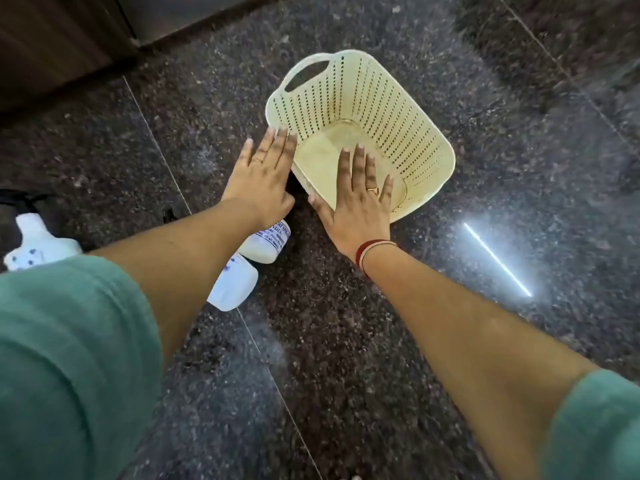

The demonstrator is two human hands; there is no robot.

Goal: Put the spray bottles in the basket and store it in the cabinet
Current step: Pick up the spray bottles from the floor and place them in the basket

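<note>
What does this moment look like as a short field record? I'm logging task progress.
basket: cream, perforated, on the dark stone floor, no bottles inside
left hand: open, flat, at the basket's near-left rim
right hand: open, flat, over the basket's near rim
spray bottles: two white ones under the left forearm, another far left
progress: no bottle loaded yet

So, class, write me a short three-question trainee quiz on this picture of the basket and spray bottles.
1. True or false: the basket already holds a bottle.
2. How many white spray bottles lie on the floor? A two, B three, C five.
3. Which hand reaches over the basket's near rim?

Key: 1 false, it is empty. 2 B, with others at and. 3 The right hand; the left hand is beside the basket.
</note>
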